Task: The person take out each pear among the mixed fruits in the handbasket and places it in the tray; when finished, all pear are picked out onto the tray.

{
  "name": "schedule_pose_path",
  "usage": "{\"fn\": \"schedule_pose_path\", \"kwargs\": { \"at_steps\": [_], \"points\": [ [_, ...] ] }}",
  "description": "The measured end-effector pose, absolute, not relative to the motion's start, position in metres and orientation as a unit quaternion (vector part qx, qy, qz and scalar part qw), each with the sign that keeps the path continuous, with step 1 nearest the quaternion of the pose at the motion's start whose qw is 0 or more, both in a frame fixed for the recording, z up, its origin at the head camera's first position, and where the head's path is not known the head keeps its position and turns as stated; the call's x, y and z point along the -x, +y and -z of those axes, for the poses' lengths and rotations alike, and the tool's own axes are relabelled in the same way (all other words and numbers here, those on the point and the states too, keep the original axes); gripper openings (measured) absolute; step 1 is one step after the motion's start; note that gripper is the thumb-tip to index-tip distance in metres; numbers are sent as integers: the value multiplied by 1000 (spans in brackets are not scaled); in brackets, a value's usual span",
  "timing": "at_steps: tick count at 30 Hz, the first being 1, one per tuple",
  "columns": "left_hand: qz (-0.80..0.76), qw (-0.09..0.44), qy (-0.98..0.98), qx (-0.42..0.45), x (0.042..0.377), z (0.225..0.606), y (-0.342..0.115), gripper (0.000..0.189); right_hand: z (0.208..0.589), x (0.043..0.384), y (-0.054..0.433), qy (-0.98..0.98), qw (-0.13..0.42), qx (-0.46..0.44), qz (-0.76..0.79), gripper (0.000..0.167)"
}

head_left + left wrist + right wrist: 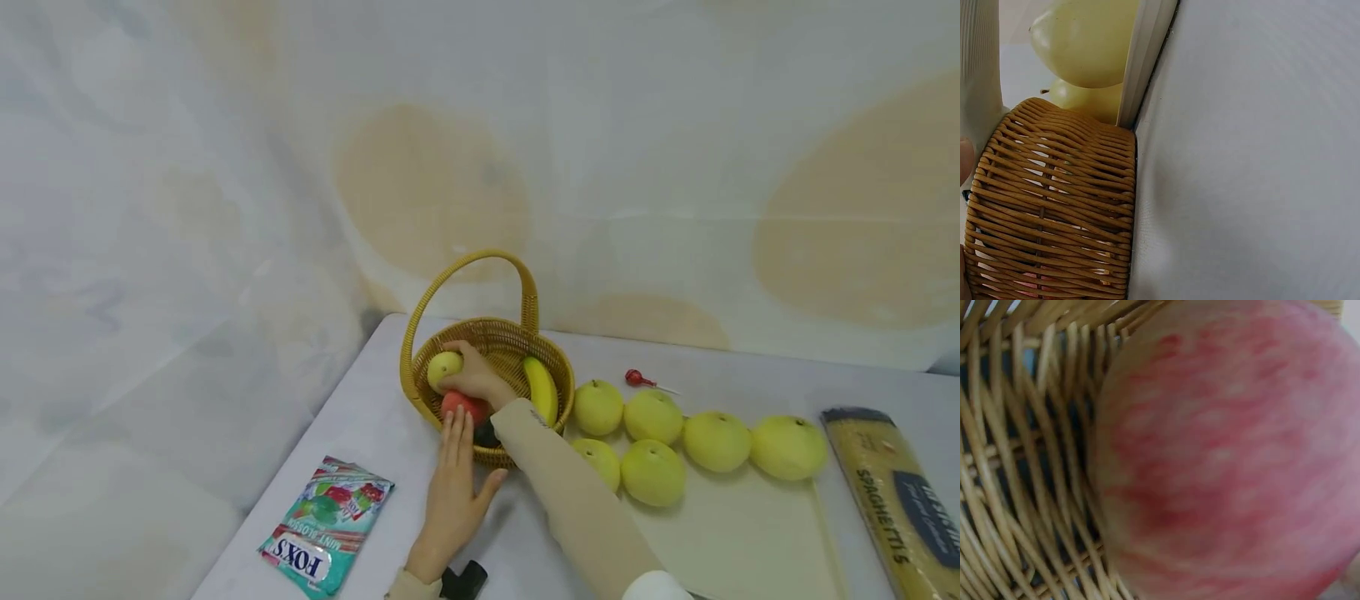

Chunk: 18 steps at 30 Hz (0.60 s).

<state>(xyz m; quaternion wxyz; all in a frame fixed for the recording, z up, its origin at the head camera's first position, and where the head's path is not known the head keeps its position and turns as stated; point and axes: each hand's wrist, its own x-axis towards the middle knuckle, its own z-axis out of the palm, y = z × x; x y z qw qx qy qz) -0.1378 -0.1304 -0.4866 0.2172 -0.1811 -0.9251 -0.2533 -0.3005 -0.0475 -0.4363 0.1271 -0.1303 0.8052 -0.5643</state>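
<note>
The wicker basket (487, 332) with a tall handle stands near the table's back left corner. Inside it, my right hand (480, 377) grips a round yellow-green pear (442, 370), fingers over the top and thumb below. Under that hand lies a red-pink peach (459, 405), which fills much of the right wrist view. A banana (542, 390) leans along the right inner wall. My left hand (452, 500) reaches to the basket's front rim with straight fingers, their tips at the peach; whether they press it is unclear. In the left wrist view the woven basket side (1054, 206) is close.
Several yellow-green pears (717, 442) sit on and around a cream tray (750, 533) right of the basket. A red lollipop (636, 377) lies behind them. A spaghetti pack (892, 500) is at the far right, a Fox's candy bag (327, 525) at the front left.
</note>
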Motion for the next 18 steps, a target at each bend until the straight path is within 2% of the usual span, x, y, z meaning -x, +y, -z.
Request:
{"fn": "schedule_pose_path", "kwargs": {
  "at_steps": [7, 18],
  "points": [
    [252, 195, -933, 168, 143, 484, -130, 88, 425, 306, -29, 764, 85, 88, 634, 62],
    [257, 188, -933, 166, 160, 486, -135, 90, 411, 310, -2, 699, 74, 60, 709, 56]
  ]
}}
